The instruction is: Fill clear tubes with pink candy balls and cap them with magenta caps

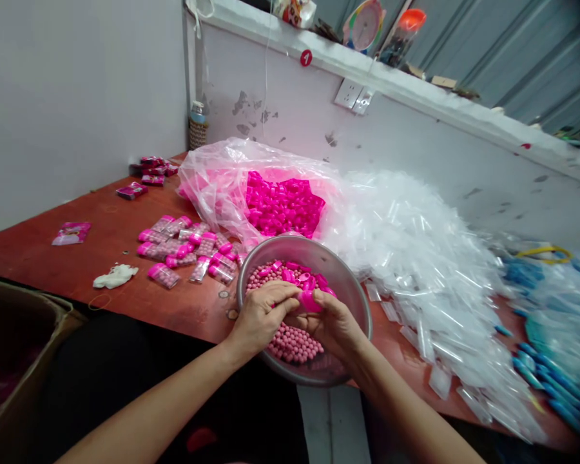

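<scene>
Over a metal bowl, my left hand and my right hand meet with fingertips pinched together. Between them is a bright pink plastic cap, gripped by my right thumb and fingers. My left fingers press at its left side; whether a clear container is under the cap is hidden by the fingers. Inside the bowl lie many small pink beads and several loose pink caps. Left of the bowl, filled clear containers with pink caps lie in a loose group.
Behind the bowl sits a plastic bag full of pink caps. A large heap of clear plastic containers covers the right side. Blue tubes lie far right. A white lump, pink packets and a cardboard box are at left.
</scene>
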Tool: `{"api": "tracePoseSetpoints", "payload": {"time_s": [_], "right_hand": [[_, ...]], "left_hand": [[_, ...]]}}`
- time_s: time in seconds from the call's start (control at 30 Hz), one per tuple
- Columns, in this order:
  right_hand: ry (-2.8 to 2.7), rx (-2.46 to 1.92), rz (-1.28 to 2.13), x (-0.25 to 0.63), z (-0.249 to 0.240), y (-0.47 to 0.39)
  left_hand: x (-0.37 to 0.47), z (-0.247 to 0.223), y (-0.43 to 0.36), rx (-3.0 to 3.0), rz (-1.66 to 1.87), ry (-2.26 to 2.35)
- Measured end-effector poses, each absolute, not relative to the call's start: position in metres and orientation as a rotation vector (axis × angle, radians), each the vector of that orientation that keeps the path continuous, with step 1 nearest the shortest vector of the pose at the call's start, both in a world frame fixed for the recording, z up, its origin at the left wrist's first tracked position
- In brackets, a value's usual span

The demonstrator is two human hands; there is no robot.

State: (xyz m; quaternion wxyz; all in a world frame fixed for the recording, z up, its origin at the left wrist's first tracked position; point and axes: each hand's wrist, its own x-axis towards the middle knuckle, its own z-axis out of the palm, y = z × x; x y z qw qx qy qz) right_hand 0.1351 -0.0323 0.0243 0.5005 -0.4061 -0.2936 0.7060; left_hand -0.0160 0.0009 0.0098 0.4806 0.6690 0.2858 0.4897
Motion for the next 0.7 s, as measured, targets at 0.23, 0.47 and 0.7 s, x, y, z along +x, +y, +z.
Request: {"api": "tracePoseSetpoints", "payload": {"time_s": [0.23, 0.47, 0.7], "right_hand": [[-0.847, -1.023, 1.709, 0.125, 0.031, -0.029], [-1.31, -1.771, 0.507, 0.252, 0.035, -0.037], [-1.592, -2.414, -0.046, 0.38, -0.031, -0.021]], "left_hand": [[-0.018, 0.014, 0.006, 1.493, 1.127, 0.892], [-0.055, 0.054, 0.066, 1.624, 1.516, 1.294], [-0.049, 0.032, 0.056, 1.686, 1.306, 1.337]]}}
